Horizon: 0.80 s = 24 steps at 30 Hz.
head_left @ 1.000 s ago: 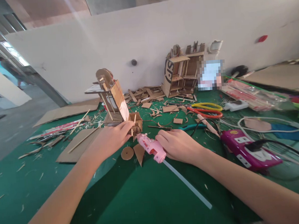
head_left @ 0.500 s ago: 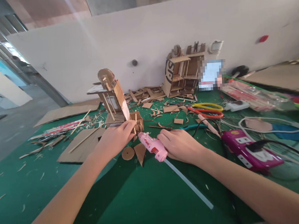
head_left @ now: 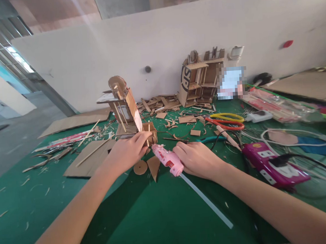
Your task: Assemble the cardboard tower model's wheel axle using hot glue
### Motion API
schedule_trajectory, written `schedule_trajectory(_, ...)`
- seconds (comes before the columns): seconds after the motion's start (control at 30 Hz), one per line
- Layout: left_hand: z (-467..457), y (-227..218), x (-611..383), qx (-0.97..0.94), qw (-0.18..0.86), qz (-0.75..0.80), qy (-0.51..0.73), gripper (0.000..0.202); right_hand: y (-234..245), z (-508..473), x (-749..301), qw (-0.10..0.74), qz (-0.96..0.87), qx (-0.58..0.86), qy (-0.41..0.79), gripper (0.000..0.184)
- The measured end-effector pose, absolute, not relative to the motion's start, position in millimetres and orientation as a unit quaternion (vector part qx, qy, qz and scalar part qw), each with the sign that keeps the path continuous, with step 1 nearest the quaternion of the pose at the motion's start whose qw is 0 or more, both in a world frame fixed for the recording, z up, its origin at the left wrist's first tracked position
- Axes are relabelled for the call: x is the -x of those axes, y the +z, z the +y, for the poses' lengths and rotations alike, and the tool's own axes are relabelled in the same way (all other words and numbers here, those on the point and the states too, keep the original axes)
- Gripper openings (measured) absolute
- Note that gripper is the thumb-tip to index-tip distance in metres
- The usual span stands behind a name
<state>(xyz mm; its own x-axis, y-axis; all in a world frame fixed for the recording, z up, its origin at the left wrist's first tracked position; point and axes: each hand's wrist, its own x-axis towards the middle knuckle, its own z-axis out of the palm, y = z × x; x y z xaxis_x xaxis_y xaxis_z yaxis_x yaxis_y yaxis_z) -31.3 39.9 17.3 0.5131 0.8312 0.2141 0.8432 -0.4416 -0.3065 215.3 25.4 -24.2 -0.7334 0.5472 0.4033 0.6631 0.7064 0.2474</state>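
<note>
A pink hot glue gun (head_left: 169, 161) is gripped by my right hand (head_left: 197, 157), its nozzle pointing up and left and a long clear glue stick (head_left: 208, 200) trailing from its rear. My left hand (head_left: 128, 151) is closed, thumb and fingertips pinched around a short thin wooden stick (head_left: 148, 128). That stick stands nearly upright against a small cardboard box (head_left: 154, 131), close to the nozzle. Right behind my left hand rises a cardboard tower (head_left: 131, 103) with stick posts and a rounded top. A cardboard disc (head_left: 140, 167) and a pointed cardboard scrap (head_left: 154, 166) lie just below my fingers.
At the back stands a shelved cardboard structure (head_left: 195, 83) beside a glowing screen (head_left: 231, 81). Cardboard scraps (head_left: 164, 101) are heaped along the wall. To the right are scissors (head_left: 226, 121), a purple power strip (head_left: 273, 163) and cables. A flat cardboard sheet (head_left: 85, 161) lies left.
Both hands hold almost the same pose, with the glue gun still near the small box. The view has shifted very slightly.
</note>
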Motion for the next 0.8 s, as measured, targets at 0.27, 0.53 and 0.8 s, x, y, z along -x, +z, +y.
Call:
schedule_trajectory(0.27,40.3,17.9,32.8,0.853,0.170,-0.494,-0.006,0.034,-24.2,24.5,-215.8,0.129,-0.915,0.338,-0.181,0.018)
schedule_trajectory(0.53,42.5,15.7,36.2,0.861,0.178,-0.477,-0.018,0.040,-24.6,24.3,-216.2,0.143,-0.913,0.334,-0.186,0.019)
schedule_trajectory(0.8,42.6,15.3,35.9,0.860,0.184,-0.476,-0.024,0.033,-25.5,24.6,-216.3,0.145,-0.913,0.332,-0.186,0.019)
